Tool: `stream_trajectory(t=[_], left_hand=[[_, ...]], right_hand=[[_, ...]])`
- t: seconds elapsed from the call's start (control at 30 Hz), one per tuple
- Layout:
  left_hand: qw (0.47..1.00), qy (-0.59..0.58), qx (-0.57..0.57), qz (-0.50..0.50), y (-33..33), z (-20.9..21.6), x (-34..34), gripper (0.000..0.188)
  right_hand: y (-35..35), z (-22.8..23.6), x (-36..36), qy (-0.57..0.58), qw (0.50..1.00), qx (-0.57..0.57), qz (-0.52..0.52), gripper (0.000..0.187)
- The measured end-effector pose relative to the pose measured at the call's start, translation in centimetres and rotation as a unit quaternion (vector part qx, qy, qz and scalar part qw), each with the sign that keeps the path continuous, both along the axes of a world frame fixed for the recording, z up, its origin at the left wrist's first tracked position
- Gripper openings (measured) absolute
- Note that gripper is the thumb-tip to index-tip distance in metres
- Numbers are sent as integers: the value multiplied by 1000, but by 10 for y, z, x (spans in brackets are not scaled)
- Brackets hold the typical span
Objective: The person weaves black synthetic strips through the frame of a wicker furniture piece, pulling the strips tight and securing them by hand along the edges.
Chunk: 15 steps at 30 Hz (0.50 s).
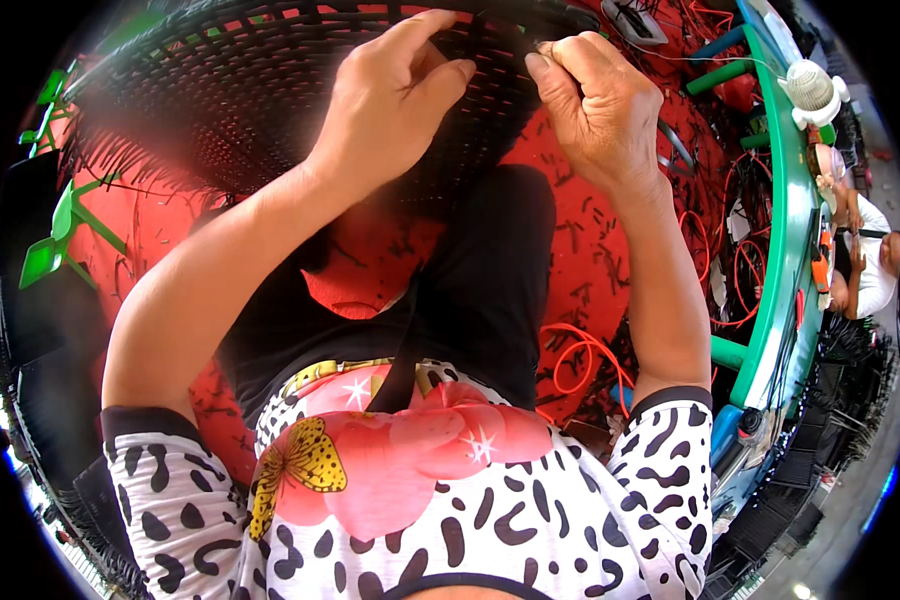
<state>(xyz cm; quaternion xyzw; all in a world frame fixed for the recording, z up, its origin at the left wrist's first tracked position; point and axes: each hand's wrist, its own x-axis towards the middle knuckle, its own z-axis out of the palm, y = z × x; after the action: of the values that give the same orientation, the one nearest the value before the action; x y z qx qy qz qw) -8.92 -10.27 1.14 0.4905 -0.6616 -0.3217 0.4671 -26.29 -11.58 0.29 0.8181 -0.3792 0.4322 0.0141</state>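
A black woven wicker piece (pixel 240 100) leans across the upper part of the view, above my knees, its loose strand ends fringing the left side. My left hand (pixel 385 105) is against its woven face near the top edge, with the index finger stretched out and the thumb apart from it. To the right, past the weave's right side, my right hand (pixel 602 110) is closed, thumb pressed to the bent index finger. Whatever lies in that pinch is too small to make out.
Red flooring (pixel 585 230) is littered with short black scraps. An orange-red hose (pixel 585 365) coils by my right arm. A green-edged table (pixel 770 300) curves along the right, bearing a white fan-like object (pixel 813 92). Beyond it sits a person (pixel 875 265) in white. Green plastic parts (pixel 45 260) stand left.
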Motion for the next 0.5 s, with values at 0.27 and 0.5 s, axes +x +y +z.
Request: stream_trajectory(t=[0.27,0.5], left_hand=[[962,-255,-20,-90,-26,-25,2,62],[975,83,151,-141,-29,-22,-1,62]], right_hand=[[-3,8,13,145,976,-54,-150,15],[-7,17,11,191,973,-34,-125,16]])
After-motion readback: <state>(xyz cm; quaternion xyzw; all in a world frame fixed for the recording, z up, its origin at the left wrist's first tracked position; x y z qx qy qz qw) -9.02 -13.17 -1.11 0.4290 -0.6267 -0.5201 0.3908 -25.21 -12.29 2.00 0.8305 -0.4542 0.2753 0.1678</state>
